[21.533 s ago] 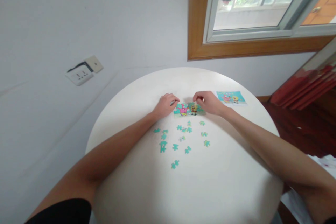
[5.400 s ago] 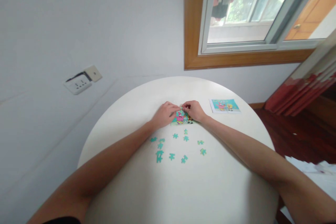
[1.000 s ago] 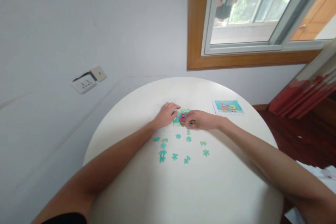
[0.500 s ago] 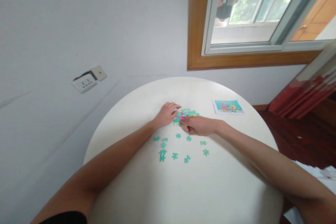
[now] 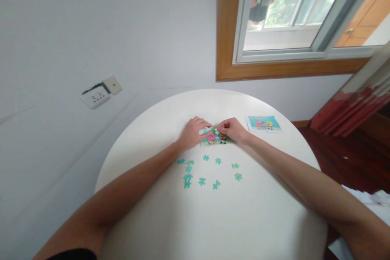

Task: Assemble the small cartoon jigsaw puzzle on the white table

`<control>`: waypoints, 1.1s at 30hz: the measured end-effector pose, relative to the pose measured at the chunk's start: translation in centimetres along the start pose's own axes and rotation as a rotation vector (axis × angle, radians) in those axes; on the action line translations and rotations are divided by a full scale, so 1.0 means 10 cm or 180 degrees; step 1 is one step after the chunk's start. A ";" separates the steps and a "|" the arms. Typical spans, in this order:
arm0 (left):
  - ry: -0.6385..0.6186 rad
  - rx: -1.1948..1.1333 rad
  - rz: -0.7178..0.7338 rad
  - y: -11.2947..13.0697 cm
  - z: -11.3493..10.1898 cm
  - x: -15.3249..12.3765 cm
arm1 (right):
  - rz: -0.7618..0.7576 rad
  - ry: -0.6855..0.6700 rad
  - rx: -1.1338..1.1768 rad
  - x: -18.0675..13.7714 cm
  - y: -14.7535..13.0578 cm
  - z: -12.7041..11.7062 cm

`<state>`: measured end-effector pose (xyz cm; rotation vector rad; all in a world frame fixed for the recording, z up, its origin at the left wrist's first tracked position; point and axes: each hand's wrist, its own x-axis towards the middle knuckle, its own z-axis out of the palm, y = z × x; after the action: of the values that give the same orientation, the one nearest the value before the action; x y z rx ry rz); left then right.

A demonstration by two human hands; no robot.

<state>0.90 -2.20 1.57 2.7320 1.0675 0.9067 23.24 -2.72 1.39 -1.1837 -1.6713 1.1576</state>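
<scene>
A small, partly joined cartoon jigsaw (image 5: 217,139) lies near the far middle of a round white table (image 5: 213,219). My left hand (image 5: 192,132) rests curled at the jigsaw's left edge, fingertips touching it. My right hand (image 5: 234,129) is at its top right, fingers pinched on a small teal puzzle piece (image 5: 217,132) held over the jigsaw. Several loose teal pieces (image 5: 201,181) lie scattered on the table nearer to me.
A printed reference picture (image 5: 263,123) lies at the table's far right. A wall socket (image 5: 95,96) sits on the white wall to the left. A wood-framed window (image 5: 292,65) is behind the table, and a red curtain (image 5: 356,105) hangs at the right.
My right hand dropped to the loose pieces just below the jigsaw, then came back up to its top with a piece pinched. One loose piece near the jigsaw is gone. My left hand stayed.
</scene>
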 end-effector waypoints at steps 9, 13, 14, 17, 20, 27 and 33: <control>-0.0093 0.0117 0.0160 0.02 -0.02 -0.01 | 0.0078 -0.0081 0.0344 -0.02 -0.04 0.10; -0.0100 0.0131 0.0153 0.01 -0.01 -0.01 | 0.0172 -0.0113 0.0461 -0.02 -0.04 0.12; -0.0121 0.0135 0.0136 0.01 0.00 -0.01 | 0.0192 -0.0115 0.0481 -0.02 -0.04 0.12; -0.0160 0.0106 0.0093 -0.02 0.01 -0.01 | 0.0213 -0.0137 0.0503 -0.02 -0.05 0.13; -0.0128 -0.0005 0.0108 -0.05 0.02 -0.01 | 0.0282 -0.0158 0.0524 -0.04 -0.08 0.13; 0.0119 -0.0065 -0.0016 -0.21 0.04 0.04 | 0.0258 0.0090 0.0665 0.02 -0.07 0.12; -0.0002 -0.0397 -0.0433 -0.35 0.09 0.08 | -0.0025 0.0796 0.0393 0.11 0.03 0.06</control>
<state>-0.25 1.11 0.25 2.5253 1.1397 0.9189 22.49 -1.76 1.07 -1.1897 -1.3959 1.0452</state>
